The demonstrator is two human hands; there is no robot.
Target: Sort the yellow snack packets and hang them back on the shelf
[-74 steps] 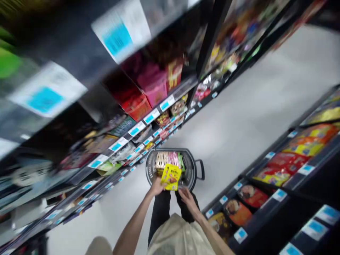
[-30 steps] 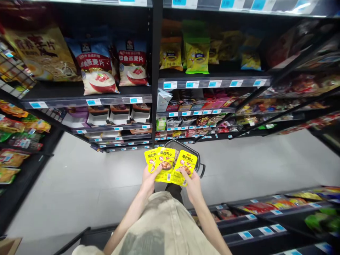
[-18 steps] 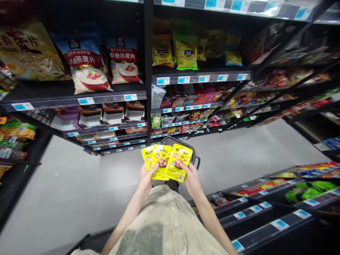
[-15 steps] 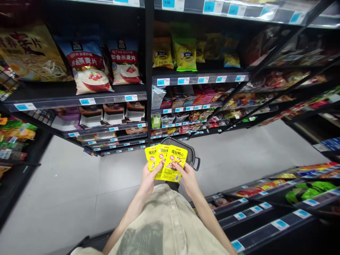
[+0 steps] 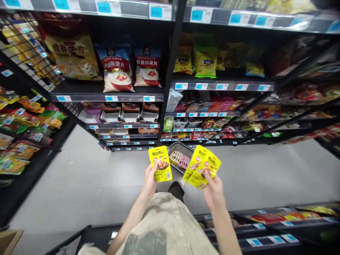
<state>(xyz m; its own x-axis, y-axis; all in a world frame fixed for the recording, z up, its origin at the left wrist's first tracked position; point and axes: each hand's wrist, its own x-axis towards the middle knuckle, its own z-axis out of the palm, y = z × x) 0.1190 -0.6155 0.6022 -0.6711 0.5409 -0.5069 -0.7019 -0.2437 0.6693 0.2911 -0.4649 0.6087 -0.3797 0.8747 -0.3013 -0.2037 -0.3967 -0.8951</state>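
My left hand [image 5: 151, 180] is closed on one yellow snack pouch [image 5: 162, 170], its thumb across the printed front. In my right hand [image 5: 213, 189] are two more yellow snack pouches [image 5: 203, 166], overlapped like a fan and tilted to the right, pinched at their lower edge. The two hands are apart, in front of my body. Beneath and between them on the floor is a dark shopping basket [image 5: 174, 147] with beige and pink packs [image 5: 180, 159] inside; the right-hand pouches cover part of it.
Shelves ahead hold oatmeal bags [image 5: 117, 69], yellow-green snack bags [image 5: 205, 60] and open cartons [image 5: 130, 112]. A rack of small packets [image 5: 18, 152] stands at the left. Low shelves [image 5: 268, 223] run close behind on the right. Grey floor [image 5: 82, 177] lies between.
The three fanned pouches, held together by both hands before, are now split: one in my left hand, two in my right, which has moved right. The basket's contents now show. The view has shifted left.
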